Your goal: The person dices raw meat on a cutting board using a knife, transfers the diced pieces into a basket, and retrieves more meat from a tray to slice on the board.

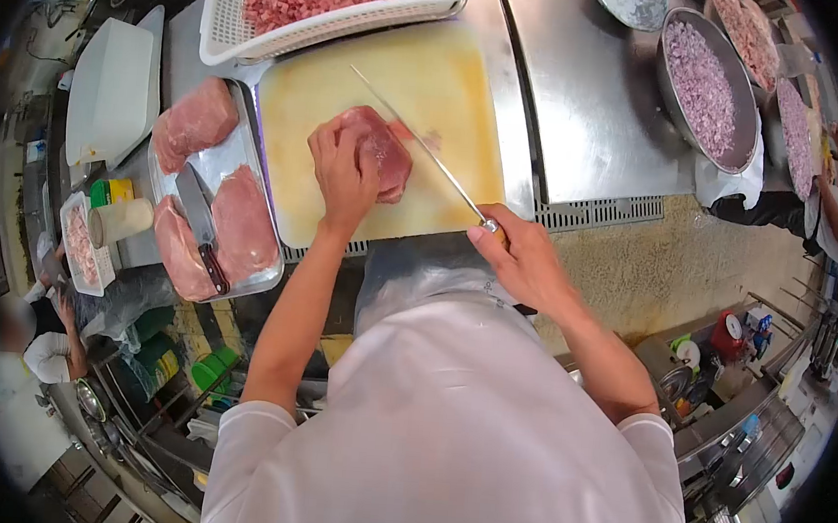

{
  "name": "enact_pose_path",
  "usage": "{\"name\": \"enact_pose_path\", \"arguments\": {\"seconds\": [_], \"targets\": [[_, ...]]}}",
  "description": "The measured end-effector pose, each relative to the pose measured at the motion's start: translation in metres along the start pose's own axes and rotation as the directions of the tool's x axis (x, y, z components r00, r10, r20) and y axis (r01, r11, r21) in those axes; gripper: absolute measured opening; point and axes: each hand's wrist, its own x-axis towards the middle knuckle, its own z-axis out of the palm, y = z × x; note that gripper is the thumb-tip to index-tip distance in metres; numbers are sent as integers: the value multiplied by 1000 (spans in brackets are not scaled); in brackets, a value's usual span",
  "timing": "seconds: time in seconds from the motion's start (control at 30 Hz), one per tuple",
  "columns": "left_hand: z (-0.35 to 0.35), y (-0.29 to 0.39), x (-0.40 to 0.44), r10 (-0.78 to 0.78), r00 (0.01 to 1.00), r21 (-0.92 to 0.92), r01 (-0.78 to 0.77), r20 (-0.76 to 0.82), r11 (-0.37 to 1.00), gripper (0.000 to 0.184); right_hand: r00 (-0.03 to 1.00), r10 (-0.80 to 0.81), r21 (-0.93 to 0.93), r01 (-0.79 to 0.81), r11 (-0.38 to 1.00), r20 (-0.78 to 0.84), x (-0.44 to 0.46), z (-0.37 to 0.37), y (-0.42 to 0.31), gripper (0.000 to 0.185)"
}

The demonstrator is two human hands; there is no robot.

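A piece of raw meat (394,163) lies on the yellowish cutting board (305,88). My left hand (345,171) rests on its left side with curved fingers, pressing on it. My right hand (521,254) is closed around the handle of a long thin knife (443,171), whose blade slants up and left across the board, just right of the meat. To the left of the board, a metal tray (252,119) holds several large pieces of meat (244,222) and a second knife (196,209) with a dark handle.
Beyond the board stands a white basket (343,25) of diced meat. A metal bowl (669,123) of chopped purple onion is at the right. White containers (110,94) stand at the left. One person (48,352) is at the far left, another's arm (836,203) at the far right.
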Motion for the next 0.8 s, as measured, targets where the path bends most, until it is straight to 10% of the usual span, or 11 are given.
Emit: {"name": "enact_pose_path", "arguments": {"seconds": [0.8], "targets": [[6, -15, 16, -9, 993, -64, 16, 117, 998, 26, 997, -67, -159, 73, 985, 47, 95, 48, -29, 46]]}}
